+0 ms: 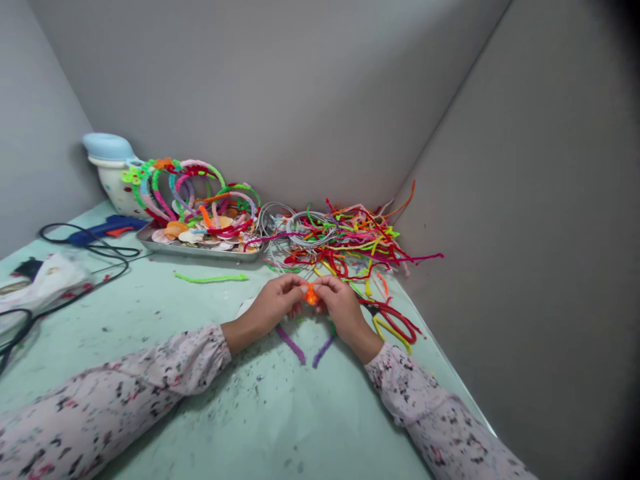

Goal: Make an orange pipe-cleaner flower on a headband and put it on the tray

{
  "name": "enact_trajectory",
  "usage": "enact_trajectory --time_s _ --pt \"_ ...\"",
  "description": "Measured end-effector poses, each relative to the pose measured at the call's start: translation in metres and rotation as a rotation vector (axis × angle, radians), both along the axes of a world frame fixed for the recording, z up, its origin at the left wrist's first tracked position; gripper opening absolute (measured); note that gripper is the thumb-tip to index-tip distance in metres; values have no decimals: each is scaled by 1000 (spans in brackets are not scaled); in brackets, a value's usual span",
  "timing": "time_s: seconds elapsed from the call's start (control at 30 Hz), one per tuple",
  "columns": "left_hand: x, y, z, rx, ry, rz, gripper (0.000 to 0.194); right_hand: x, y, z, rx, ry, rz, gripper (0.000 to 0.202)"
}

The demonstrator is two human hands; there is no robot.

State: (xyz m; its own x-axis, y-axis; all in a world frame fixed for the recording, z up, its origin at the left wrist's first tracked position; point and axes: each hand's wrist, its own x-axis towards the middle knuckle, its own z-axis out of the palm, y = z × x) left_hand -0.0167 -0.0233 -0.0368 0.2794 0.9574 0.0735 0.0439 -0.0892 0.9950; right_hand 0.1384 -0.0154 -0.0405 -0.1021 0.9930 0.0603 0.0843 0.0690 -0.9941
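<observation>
Where a green table (260, 413) meets grey walls, a tray (200, 250) of colourful bands sits at left. The left hand (283, 297) and right hand (340, 303) nearly meet at centre, fingertips pinching a small orange piece (312, 294) between them, above the table; its long axis seems upright, though fingers partly hide it. Right of them lie red-and-yellow-handled scissors (393, 323).

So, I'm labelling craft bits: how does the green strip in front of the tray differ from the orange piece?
The green strip is long; the orange piece is small and compact. The green strip lies on the table; the left hand and right hand hold the orange piece. Both are bright.
</observation>
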Motion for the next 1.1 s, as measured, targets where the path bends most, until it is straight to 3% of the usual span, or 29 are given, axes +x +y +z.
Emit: enact_trajectory --time_s 0.13,0.6,0.8,1.1 --pt "2 0 0 -41 -27 25 19 1 2 -4 -9 54 -54 11" --pt "0 6 -15 8 47 22 10 0 -1 -3 28 -77 53 16" --pt "1 3 -12 45 47 16 13 -1 0 0 -61 14 59 15" --pt "1 1 -4 18 39 36 17 -1 -1 -1 -48 93 20 17"
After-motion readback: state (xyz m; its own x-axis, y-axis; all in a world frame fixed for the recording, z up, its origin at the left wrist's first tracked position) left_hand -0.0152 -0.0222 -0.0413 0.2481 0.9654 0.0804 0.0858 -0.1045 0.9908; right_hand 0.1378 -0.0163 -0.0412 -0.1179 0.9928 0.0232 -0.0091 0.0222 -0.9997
